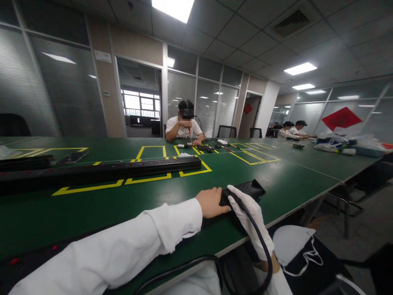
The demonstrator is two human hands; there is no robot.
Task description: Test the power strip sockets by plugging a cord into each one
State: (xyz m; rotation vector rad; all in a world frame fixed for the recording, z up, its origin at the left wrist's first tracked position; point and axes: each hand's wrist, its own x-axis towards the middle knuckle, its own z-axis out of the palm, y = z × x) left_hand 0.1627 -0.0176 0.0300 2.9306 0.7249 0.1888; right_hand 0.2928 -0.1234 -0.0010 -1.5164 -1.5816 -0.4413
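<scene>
A long black power strip with red dots [33, 255] runs from the lower left, passes behind my left sleeve and seems to reach my hands; the sleeve hides its middle. At its far end is a black angled bracket [256, 187]. My bare left hand [211, 203] lies over this end, fingers curled around it. My right hand [245, 207], in a white glove, grips the same end from the right, close to my left fingers. A thick black cable [259, 235] arches over the gloved hand and drops beneath the table edge.
Another black power strip [159, 164] lies across the green table [285, 186] among yellow tape outlines. Across the table sits a person [184, 127] near small tools and wires. A white mask [291, 243] lies at lower right. Plastic bags [334, 143] sit at far right.
</scene>
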